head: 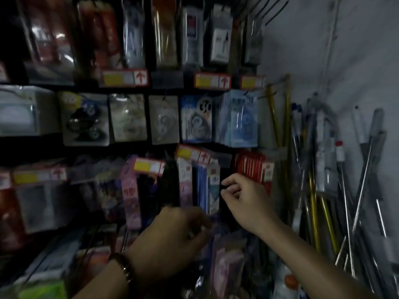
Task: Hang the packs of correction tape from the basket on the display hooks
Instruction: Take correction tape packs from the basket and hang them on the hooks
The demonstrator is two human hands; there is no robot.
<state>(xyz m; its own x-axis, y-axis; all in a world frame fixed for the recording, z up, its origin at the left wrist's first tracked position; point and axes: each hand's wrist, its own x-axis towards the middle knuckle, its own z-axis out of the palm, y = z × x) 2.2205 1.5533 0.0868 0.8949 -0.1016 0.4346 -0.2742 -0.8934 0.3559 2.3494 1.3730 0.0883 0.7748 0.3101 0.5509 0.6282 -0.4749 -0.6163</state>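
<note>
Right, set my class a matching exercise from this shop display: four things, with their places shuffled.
1 bracelet
2 red packs
3 light blue correction tape packs
4 metal rods

A leaning against the wall
B on the wrist behind the left hand
C hanging beside the right hand
D hanging at the middle row's right end

Pairs: 1-B, 2-C, 3-D, 4-A

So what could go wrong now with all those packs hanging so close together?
The light is dim, so the right hand could fumble in the dark gap beside the blue packs. The rows hang crowded, so a bump might knock the red packs or the price tag loose. The left hand works low, and its wrist could brush the pink packs.
</note>
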